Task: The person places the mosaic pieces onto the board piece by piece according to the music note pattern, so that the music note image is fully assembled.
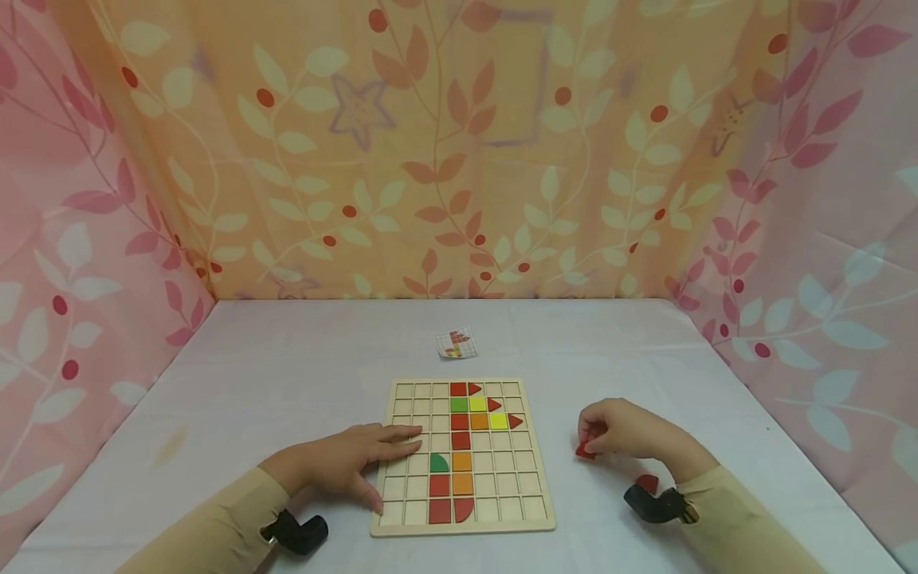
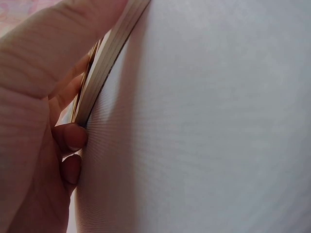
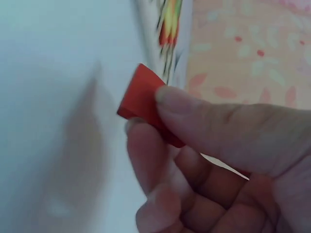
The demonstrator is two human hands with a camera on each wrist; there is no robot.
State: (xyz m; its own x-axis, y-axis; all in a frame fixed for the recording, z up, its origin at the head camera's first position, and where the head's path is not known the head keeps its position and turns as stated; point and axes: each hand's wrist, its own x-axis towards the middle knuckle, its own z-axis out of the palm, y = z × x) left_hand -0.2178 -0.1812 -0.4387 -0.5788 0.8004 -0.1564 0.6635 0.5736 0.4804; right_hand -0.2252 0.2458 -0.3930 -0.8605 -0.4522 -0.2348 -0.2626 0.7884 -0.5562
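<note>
A wooden grid board (image 1: 502,527) lies on the table, with red, orange, yellow and green pieces set in its cells. My left hand (image 1: 344,458) rests at the board's left side, fingers spread over its edge and the thumb near the lower left corner. In the left wrist view the thumb (image 2: 53,46) lies along the board's edge (image 2: 99,73). To the right of the board, my right hand (image 1: 631,434) pinches a red piece (image 3: 143,99) between thumb and fingertips, just above the table. Fingers partly cover its outline.
Another red piece (image 1: 647,483) lies on the white tablecloth (image 1: 301,359) near the right wrist, partly behind a black wrist device (image 1: 654,504). Behind the board is a small card (image 1: 456,343) printed with a coloured grid pattern. Patterned curtains (image 1: 445,159) enclose the table's back and sides.
</note>
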